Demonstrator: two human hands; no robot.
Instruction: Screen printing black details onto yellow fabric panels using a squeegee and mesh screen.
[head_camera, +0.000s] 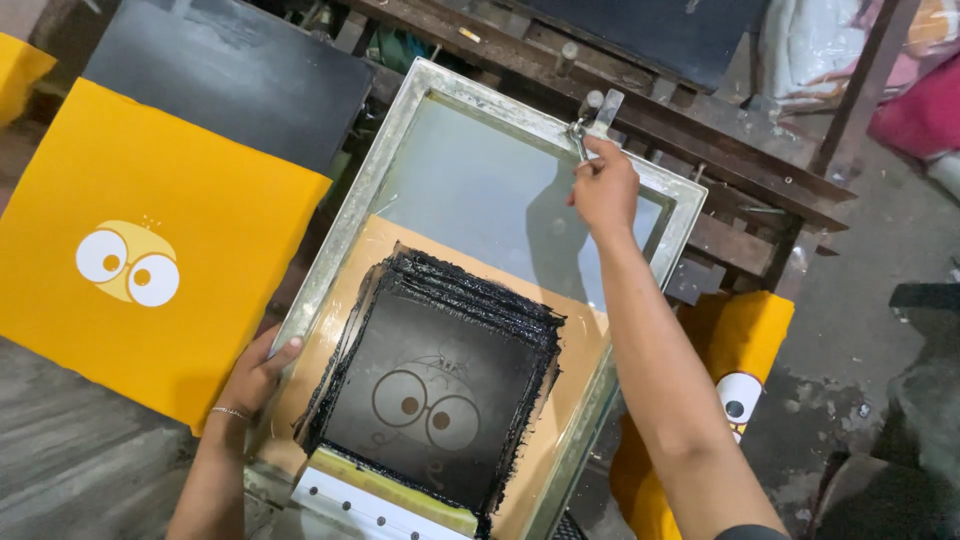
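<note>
A metal-framed printing screen (400, 130) lies tilted in the middle, with thick black ink around a two-eyed design (430, 405) on its mesh. My left hand (258, 375) grips the frame's near left edge, thumb on the rim. My right hand (603, 188) reaches to the far edge and pinches a small metal clamp (590, 125) where the frame meets the wooden rail. A squeegee with a white handle (375, 500) rests in the screen's near end.
A yellow fabric panel (150, 200) printed with white cartoon eyes lies on a board at the left. Another yellow printed piece (735, 340) hangs at the right under the frame. A dark board (230, 70) and wooden rails (700, 140) sit behind.
</note>
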